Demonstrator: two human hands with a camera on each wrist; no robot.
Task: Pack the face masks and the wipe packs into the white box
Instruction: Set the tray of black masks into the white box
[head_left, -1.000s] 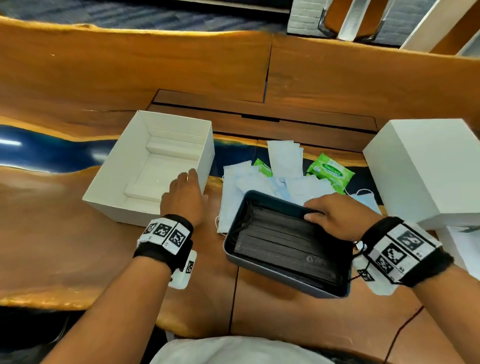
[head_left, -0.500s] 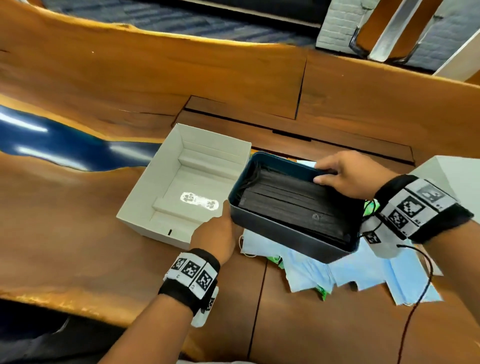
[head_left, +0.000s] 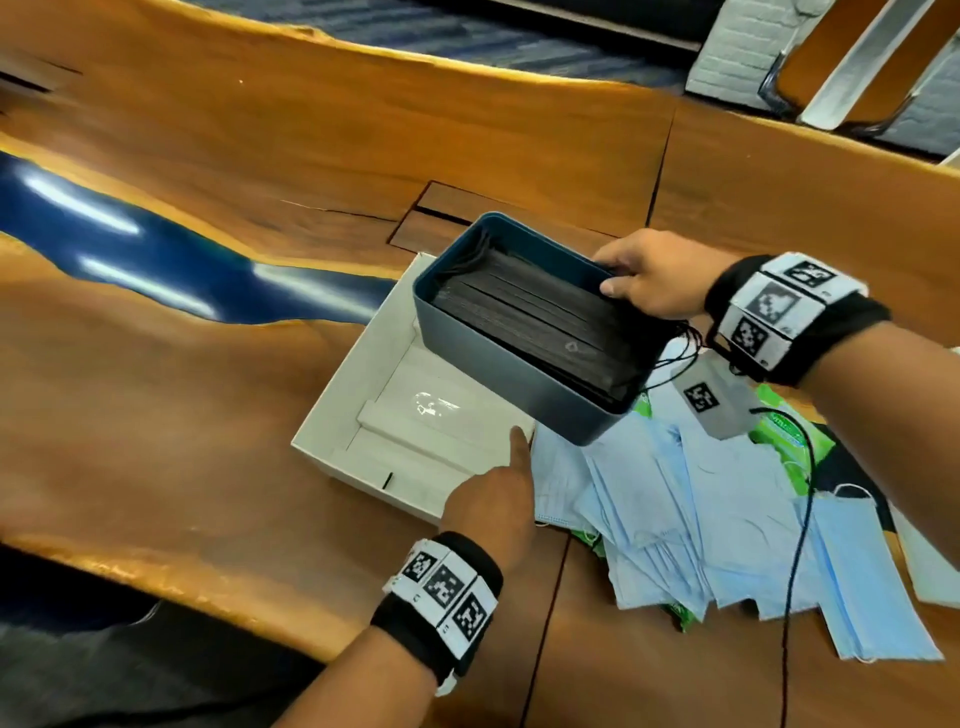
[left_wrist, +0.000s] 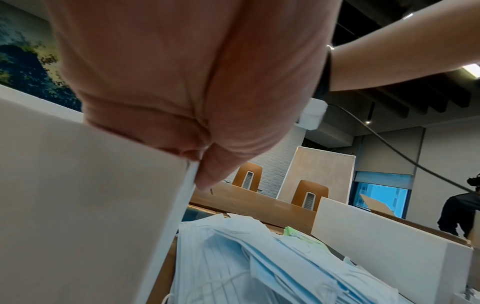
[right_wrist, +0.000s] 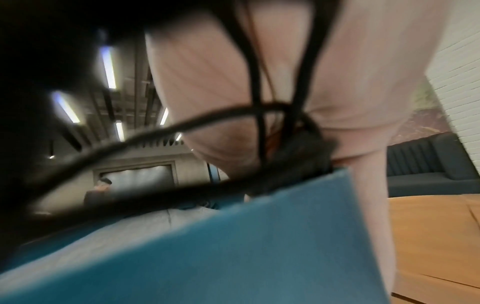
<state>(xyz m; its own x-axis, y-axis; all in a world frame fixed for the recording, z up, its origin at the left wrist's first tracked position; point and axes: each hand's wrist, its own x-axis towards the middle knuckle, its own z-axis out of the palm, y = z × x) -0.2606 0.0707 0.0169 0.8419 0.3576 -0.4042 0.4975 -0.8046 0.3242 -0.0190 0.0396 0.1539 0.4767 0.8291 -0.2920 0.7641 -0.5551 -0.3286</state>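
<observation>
An open white box (head_left: 363, 395) lies on the wooden table. My left hand (head_left: 498, 499) holds its near right corner; in the left wrist view the fingers (left_wrist: 194, 92) curl over the wall (left_wrist: 91, 205) with the thumb outside. My right hand (head_left: 654, 280) grips the far right rim of a dark blue tray (head_left: 498, 364), which is full of black face masks (head_left: 545, 317) and hangs tilted above the box's right half. In the right wrist view, black ear loops (right_wrist: 257, 102) dangle over the tray wall (right_wrist: 233, 246). Light blue masks (head_left: 701, 509) and green wipe packs (head_left: 784, 431) lie to the right.
A white lid (left_wrist: 376, 232) stands beyond the blue masks (left_wrist: 259, 257) at the right. A black cable (head_left: 800, 519) hangs from my right wrist across the pile. A blue resin strip (head_left: 130, 244) crosses the table at the left. A person (left_wrist: 457, 214) stands far off.
My right hand has lifted the tray of black masks off the table and carried it left, over the white box. My left hand has shifted to the box's near right corner.
</observation>
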